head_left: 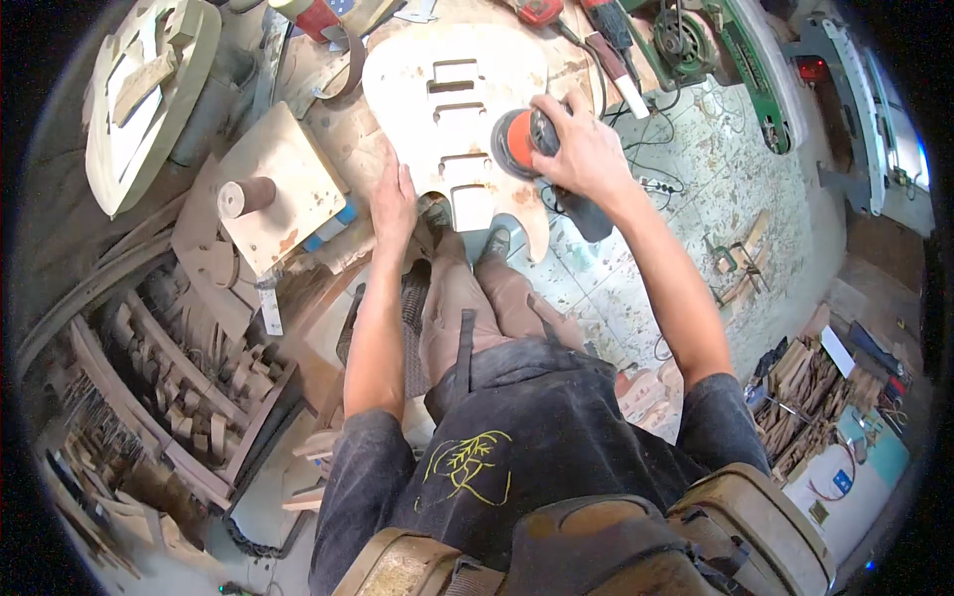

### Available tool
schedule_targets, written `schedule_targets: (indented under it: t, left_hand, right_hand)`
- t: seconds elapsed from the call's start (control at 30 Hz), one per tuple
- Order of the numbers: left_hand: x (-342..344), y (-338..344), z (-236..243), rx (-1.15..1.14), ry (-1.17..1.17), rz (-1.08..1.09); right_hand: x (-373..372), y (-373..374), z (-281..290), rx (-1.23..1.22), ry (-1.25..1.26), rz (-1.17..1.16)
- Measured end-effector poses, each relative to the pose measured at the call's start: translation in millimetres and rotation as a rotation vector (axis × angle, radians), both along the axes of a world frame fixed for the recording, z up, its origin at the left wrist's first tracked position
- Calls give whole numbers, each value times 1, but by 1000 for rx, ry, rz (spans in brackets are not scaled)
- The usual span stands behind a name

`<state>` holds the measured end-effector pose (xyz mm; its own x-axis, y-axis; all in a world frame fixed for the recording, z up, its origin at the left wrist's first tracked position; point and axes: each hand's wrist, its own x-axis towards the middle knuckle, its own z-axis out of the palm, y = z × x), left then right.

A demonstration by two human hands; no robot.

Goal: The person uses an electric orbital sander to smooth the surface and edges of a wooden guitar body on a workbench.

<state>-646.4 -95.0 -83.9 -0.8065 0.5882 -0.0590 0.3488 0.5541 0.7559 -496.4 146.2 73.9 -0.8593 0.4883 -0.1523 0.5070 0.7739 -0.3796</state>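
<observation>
A pale wooden electric guitar body [402, 74] with several rectangular cut-outs lies at the edge of the workbench in front of me. My right hand [586, 149] is wrapped round an orange and black orbital sander [519, 137]. The sander's round pad sits against the right part of the guitar body, near its waist. My left hand [395, 204] rests at the near left edge of the guitar body, its fingers stretched out and close together. The thumb's hold there is not clear.
Left of the guitar body, a sandpaper roll [248, 197] lies on a wooden board [288, 164]. Another carved wooden body [179, 109] stands at the far left. Power tools and cables, including a red tool [540, 10], lie at the back. Wood offcuts [199, 397] fill a lower-left rack.
</observation>
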Motion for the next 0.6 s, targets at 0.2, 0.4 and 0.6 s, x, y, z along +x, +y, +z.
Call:
schedule_targets:
  t: [0.2, 0.4, 0.6]
  left_hand:
    - [0, 4, 15, -63, -90, 19]
    - [-1, 1, 6, -56, -75, 50]
    - [-1, 69, 29, -160, 34, 261]
  right_hand:
    - [-51, 70, -13, 99, 12, -163]
    - [-80, 107, -5, 122, -39, -234]
    - [-23, 40, 0, 7, -50, 19]
